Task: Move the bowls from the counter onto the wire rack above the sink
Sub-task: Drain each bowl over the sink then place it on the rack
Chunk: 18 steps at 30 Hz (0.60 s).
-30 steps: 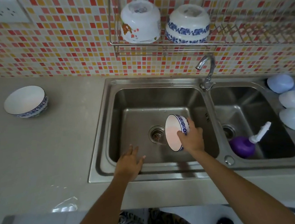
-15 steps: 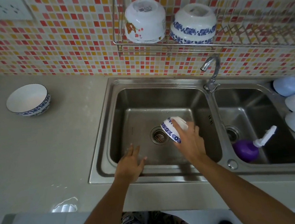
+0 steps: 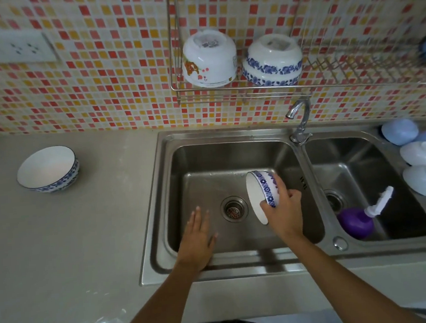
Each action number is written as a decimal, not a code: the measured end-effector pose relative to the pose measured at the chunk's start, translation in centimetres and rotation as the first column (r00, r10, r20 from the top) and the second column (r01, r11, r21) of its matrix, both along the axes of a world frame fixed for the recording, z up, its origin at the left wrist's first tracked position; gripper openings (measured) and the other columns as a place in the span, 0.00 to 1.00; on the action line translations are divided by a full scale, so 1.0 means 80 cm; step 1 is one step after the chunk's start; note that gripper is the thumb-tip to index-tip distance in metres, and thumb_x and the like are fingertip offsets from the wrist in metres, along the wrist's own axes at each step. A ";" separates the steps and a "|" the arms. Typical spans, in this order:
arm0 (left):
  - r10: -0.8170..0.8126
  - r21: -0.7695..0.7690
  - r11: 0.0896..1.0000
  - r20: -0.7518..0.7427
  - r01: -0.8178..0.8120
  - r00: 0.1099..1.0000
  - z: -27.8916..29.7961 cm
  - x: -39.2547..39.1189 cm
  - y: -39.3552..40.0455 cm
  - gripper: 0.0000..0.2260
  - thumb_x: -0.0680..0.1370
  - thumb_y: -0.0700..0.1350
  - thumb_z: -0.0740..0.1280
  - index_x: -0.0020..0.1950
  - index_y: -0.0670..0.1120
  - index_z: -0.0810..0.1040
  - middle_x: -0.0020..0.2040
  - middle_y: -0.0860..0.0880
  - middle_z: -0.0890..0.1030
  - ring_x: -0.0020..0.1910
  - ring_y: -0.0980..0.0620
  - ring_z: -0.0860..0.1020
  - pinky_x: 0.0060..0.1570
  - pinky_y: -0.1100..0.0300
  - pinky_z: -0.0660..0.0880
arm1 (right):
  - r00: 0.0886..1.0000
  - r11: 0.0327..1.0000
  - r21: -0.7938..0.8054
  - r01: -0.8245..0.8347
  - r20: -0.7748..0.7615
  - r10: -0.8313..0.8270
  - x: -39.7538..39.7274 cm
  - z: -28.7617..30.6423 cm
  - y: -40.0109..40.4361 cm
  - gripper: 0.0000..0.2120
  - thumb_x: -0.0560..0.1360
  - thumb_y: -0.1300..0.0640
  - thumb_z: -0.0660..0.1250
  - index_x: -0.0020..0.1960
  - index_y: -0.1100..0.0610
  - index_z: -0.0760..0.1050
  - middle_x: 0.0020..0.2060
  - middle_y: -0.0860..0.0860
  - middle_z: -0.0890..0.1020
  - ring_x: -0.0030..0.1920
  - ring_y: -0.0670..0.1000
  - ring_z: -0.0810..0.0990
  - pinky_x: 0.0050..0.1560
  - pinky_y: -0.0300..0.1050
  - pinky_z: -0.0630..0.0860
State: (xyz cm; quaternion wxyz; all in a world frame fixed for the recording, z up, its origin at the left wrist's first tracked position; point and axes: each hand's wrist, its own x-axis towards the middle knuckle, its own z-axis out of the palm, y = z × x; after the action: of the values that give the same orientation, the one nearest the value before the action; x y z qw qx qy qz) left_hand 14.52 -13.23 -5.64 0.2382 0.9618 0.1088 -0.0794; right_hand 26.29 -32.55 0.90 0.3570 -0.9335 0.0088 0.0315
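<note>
1. Bowl (image 3: 263, 195), blue-patterned, is held tipped on edge over the sink (image 3: 160, 216), right of the drain (image 3: 234, 209). Looks glazed ceramic, so probably rigid, chippable, slick if wet.
2. Best gripped at the rim, as it is now: right hand (image 3: 284, 211) is curled around the rim.
3. Left hand (image 3: 196, 241) is spread flat, nothing held, left of the drain.

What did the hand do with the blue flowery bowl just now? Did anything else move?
The right hand kept hold of the blue-patterned bowl over the sink, tipping it mouth-down, then back on its side, opening facing left. The left hand stayed open at the sink's front edge. The bowl on the counter and the two bowls on the wire rack did not move.
</note>
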 end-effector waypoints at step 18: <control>-0.048 0.317 0.937 0.540 -0.150 0.840 0.259 0.202 0.105 0.26 0.82 0.53 0.47 0.77 0.44 0.43 0.78 0.46 0.43 0.76 0.48 0.39 0.75 0.48 0.43 | 0.897 0.100 0.957 0.274 -0.292 0.333 0.015 0.214 0.008 0.16 0.75 0.64 0.58 0.60 0.56 0.74 0.59 0.60 0.78 0.53 0.62 0.81 0.40 0.57 0.84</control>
State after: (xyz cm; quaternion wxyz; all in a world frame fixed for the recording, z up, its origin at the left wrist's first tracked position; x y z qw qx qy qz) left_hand 30.71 -4.81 15.10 0.0881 0.9682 0.0754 0.2215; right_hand 27.45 -31.91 18.01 0.8753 -0.4132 0.0464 0.2467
